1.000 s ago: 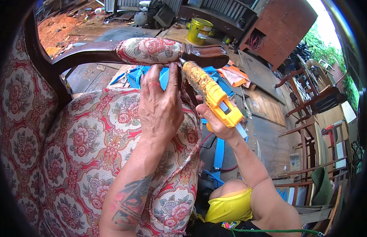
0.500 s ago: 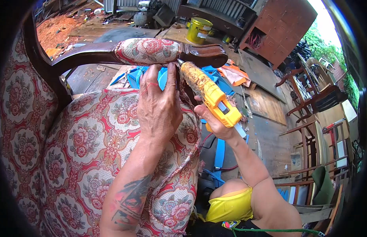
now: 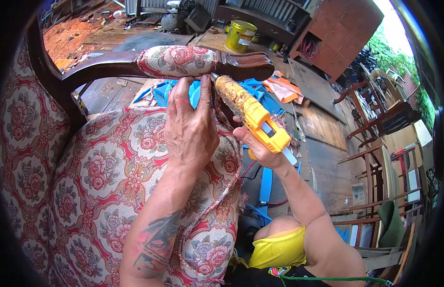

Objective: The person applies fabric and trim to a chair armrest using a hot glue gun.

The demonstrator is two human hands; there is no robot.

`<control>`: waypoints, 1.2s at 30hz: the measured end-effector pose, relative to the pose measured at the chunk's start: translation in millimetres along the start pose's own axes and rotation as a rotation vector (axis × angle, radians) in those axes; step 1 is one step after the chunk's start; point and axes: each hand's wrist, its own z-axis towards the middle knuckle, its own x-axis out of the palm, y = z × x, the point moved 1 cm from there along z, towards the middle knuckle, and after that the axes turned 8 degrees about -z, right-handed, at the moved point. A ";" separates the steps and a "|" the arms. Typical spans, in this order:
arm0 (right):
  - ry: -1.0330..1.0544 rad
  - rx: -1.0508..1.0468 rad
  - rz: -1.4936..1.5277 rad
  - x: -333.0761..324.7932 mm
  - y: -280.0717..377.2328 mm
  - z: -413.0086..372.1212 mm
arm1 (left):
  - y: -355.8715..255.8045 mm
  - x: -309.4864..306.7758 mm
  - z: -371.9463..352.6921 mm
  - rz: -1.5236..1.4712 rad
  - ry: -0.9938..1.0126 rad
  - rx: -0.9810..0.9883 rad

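Note:
A floral upholstered chair fills the left side, with a wooden armrest (image 3: 243, 64) across the top and a padded section (image 3: 176, 62) on it. My left hand (image 3: 189, 126) reaches up to the pad's lower edge, its fingertips pressed against the fabric there; the thumb is hidden. In my right hand (image 3: 258, 146) is a yellow hot glue gun (image 3: 255, 112), smeared brown along its barrel, with a glue stick (image 3: 290, 156) poking out of its back. Its metal nozzle (image 3: 214, 76) points at the pad's lower edge, right beside my left fingertips. A corded trim (image 3: 212, 208) runs along the seat (image 3: 131, 158).
Blue sheet scraps (image 3: 253, 91) and orange cloth (image 3: 284, 88) lie on the plank floor beyond the armrest. A yellow bucket (image 3: 240, 36) stands farther back, near a rusty brown cabinet (image 3: 334, 36). Wooden chair frames (image 3: 375, 177) crowd the right side.
The glue gun and my right hand have shifted slightly left along the pad's edge. My left hand has moved slightly left too, its fingers still against the fabric.

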 end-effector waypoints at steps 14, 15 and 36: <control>0.047 -0.157 -0.379 -19.0 65.3 12.1 | -0.1 0.0 -1.0 0.048 0.001 -0.007; 0.048 -0.158 -0.377 -18.4 67.4 11.7 | 0.8 0.0 -1.0 0.050 0.001 -0.008; -0.308 0.369 -0.529 -96.3 -125.2 -119.6 | 0.5 -2.6 -1.3 0.047 0.068 0.015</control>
